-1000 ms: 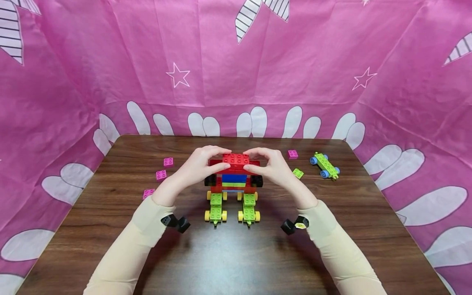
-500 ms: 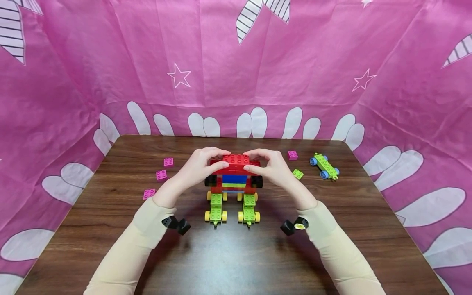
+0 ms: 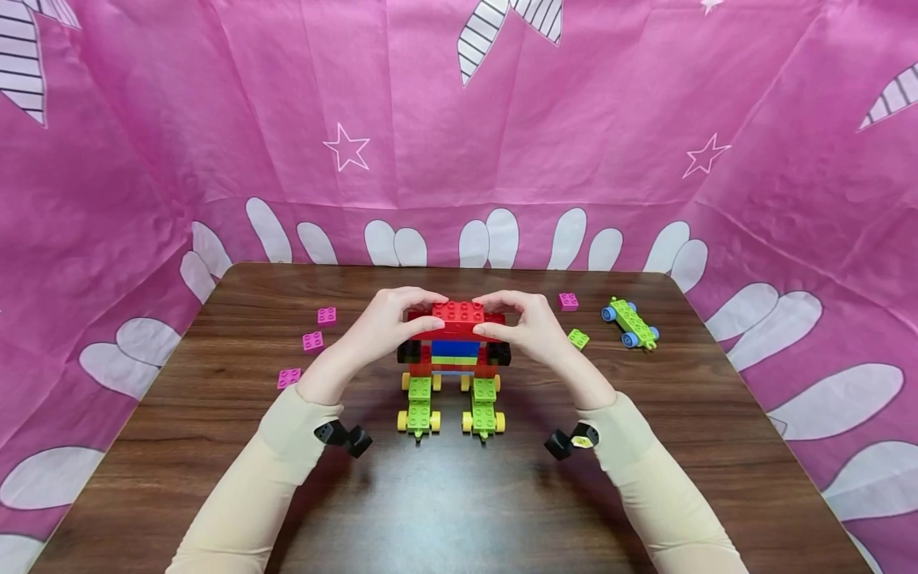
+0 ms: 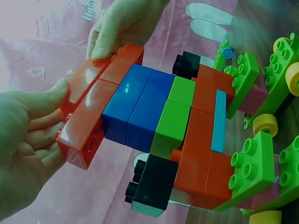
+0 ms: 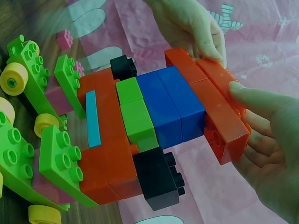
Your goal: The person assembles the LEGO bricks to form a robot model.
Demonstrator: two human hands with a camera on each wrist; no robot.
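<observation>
A tall building-block figure stands upright on two lime wheeled bases [image 3: 419, 414] with yellow wheels. Its top is a red block [image 3: 459, 311], over a wider red row [image 4: 91, 105]. My left hand [image 3: 390, 323] grips the left end of that top block, thumb on the near face and fingers behind. At the other end, my right hand [image 3: 529, 323] holds it the same way. Beneath are blue blocks [image 5: 170, 102], lime blocks [image 5: 138, 119] and a red body [image 4: 198, 149]. Black blocks [image 4: 156, 182] jut from both sides, and a light-blue strip [image 4: 219, 121] crosses the body.
Several loose pink blocks lie about, one pink block [image 3: 312, 341] on the left and another pink block [image 3: 569, 301] at the back right. A lime block [image 3: 578, 339] and a lime wheeled base [image 3: 633, 323] with blue wheels lie right. Pink cloth [image 3: 459, 143] surrounds the wooden table [image 3: 459, 510].
</observation>
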